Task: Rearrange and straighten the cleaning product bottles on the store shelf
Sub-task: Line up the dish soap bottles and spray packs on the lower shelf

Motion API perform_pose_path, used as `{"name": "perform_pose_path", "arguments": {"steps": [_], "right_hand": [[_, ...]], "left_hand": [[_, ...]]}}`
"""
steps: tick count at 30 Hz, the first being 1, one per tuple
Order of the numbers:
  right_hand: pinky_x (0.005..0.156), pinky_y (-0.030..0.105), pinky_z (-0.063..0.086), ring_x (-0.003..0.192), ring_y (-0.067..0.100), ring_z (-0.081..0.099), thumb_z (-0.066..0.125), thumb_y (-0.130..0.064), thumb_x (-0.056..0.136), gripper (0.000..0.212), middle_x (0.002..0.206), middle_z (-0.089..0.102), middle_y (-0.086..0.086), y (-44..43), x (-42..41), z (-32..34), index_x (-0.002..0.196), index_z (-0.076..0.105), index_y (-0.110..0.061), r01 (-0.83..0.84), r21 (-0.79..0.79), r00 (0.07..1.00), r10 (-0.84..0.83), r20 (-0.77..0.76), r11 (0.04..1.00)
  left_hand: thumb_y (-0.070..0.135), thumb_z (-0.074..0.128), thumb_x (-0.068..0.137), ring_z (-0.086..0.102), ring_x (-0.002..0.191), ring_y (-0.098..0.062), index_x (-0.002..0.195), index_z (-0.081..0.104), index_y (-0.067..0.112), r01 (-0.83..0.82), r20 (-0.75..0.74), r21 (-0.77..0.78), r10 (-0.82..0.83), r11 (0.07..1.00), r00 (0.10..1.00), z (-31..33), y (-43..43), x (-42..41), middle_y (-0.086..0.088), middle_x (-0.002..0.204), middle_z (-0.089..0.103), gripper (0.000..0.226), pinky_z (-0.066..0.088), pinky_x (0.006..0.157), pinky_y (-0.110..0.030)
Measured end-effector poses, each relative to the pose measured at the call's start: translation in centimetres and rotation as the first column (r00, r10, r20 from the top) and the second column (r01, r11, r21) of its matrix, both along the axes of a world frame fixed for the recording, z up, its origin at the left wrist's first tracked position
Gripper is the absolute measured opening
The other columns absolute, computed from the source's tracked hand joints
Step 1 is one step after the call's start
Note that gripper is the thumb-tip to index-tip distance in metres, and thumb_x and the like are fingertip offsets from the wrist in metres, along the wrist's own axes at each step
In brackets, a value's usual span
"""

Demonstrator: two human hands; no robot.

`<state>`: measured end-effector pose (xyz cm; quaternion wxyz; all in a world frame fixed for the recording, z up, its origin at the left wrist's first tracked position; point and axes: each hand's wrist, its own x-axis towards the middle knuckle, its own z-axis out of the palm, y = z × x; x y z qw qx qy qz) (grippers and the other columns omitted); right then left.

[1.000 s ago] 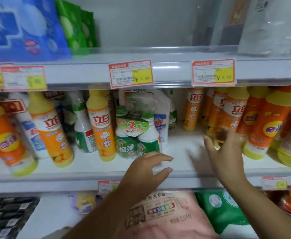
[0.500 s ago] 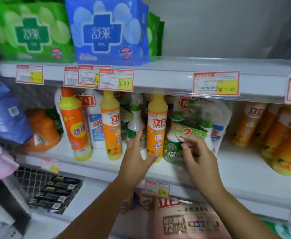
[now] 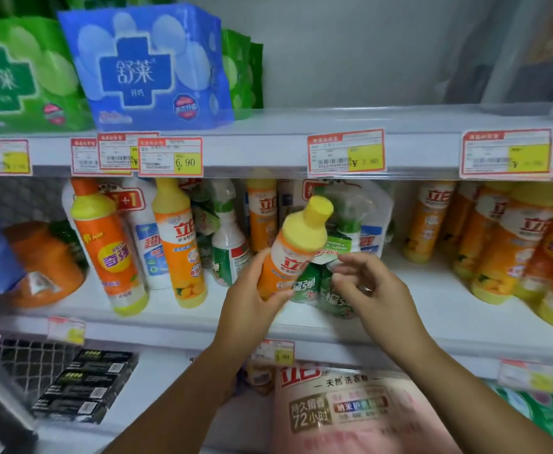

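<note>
Right now your left hand (image 3: 252, 293) is wrapped around the lower body of an orange bottle with a yellow cap (image 3: 296, 247), fingers clamped on it, thumb across the front of the label. You hold the bottle off the shelf (image 3: 426, 290) and tilted, its cap leaning up and to the right, in front of the green spray-bottle pack (image 3: 321, 286) that stands on the middle shelf. Your right hand (image 3: 371, 290) is just beside the bottle, to its right, fingers apart and loosely curled, gripping nothing; whether its fingertips touch the green pack behind them you cannot tell.

To the left on the same shelf stand an orange bottle with an orange cap (image 3: 111, 247), tilted, then a white bottle (image 3: 147, 237) behind it, another orange bottle with a yellow top (image 3: 180, 244), upright, and a white-and-green spray bottle (image 3: 227, 244). Further right, well apart from your hands, a crowd of orange bottles (image 3: 504, 244) stands packed together, several leaning. Price tags (image 3: 345, 152) run along the edge of the upper shelf, where a blue packet (image 3: 147, 70) and green packets (image 3: 19, 80) sit. Below, a pink bag (image 3: 350, 411) lies on the lowest shelf.
</note>
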<state>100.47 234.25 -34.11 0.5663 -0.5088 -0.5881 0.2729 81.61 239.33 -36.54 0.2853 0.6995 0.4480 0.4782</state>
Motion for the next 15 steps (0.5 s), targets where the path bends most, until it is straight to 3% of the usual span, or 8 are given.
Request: {"name": "perform_pose_path", "arguments": {"steps": [2,4,8,10,13,15], "right_hand": [[0.085,0.022,0.051,0.105,0.005,0.064,0.078,-0.028,0.075,0.046,0.113,0.068,-0.007,-0.6,-0.4,0.2,0.117,0.058,-0.03,-0.169,-0.072,0.985,0.166,-0.05,0.983],[0.09,0.028,0.051,0.107,0.007,0.064,0.083,-0.031,0.07,0.056,0.113,0.069,-0.007,-1.6,-0.9,0.2,0.119,0.056,-0.025,-0.212,-0.102,0.977,0.208,-0.051,0.972],[0.074,0.015,0.051,0.088,-0.003,0.067,0.081,-0.015,0.072,0.038,0.092,0.073,-0.015,-3.6,0.0,1.2,0.103,0.061,-0.024,-0.062,-0.015,0.997,0.061,-0.054,0.998],[0.074,0.013,0.049,0.088,-0.002,0.066,0.079,-0.012,0.074,0.035,0.094,0.072,-0.017,-4.6,1.9,1.7,0.101,0.061,-0.026,0.001,0.023,0.999,0.0,-0.036,1.0],[0.08,0.02,0.051,0.093,0.003,0.066,0.079,-0.021,0.074,0.036,0.099,0.071,-0.012,-5.3,6.0,1.6,0.105,0.06,-0.026,0.145,0.049,0.988,-0.148,0.048,0.988],[0.082,0.024,0.05,0.095,0.004,0.064,0.079,-0.025,0.074,0.037,0.101,0.069,-0.013,-5.5,9.0,1.2,0.105,0.058,-0.025,0.254,0.055,0.958,-0.259,0.126,0.966]], "left_hand": [[0.028,0.075,0.077,0.056,0.112,-0.001,0.132,0.043,0.043,0.036,-0.1,0.074,-0.029,0.997,0.995,0.8,-1.5,0.2,0.018,0.124,0.059,0.065,0.049,0.095,-0.033],[0.033,0.072,0.077,0.055,0.112,0.0,0.131,0.043,0.045,0.086,-0.143,0.112,-0.07,0.99,0.987,1.6,-3.1,1.0,0.02,0.123,0.059,0.062,0.049,0.092,-0.032],[0.046,0.069,0.07,0.053,0.113,0.002,0.135,0.042,0.043,0.175,-0.168,0.1,-0.156,0.98,0.973,2.1,-4.8,3.9,0.018,0.126,0.054,0.07,0.047,0.093,-0.023],[0.051,0.072,0.068,0.048,0.116,0.006,0.137,0.04,0.041,0.201,-0.179,0.09,-0.183,0.975,0.967,1.7,-4.7,5.1,0.019,0.13,0.047,0.077,0.043,0.095,-0.016],[0.044,0.076,0.073,0.045,0.116,0.011,0.139,0.037,0.039,0.19,-0.233,0.061,-0.171,0.98,0.957,0.7,-3.9,5.5,0.022,0.128,0.045,0.077,0.036,0.095,-0.008],[0.04,0.077,0.073,0.048,0.108,0.013,0.135,0.047,0.034,0.164,-0.264,0.032,-0.15,0.986,0.953,0.0,-3.4,5.4,0.022,0.121,0.049,0.069,0.034,0.089,-0.002]]}}
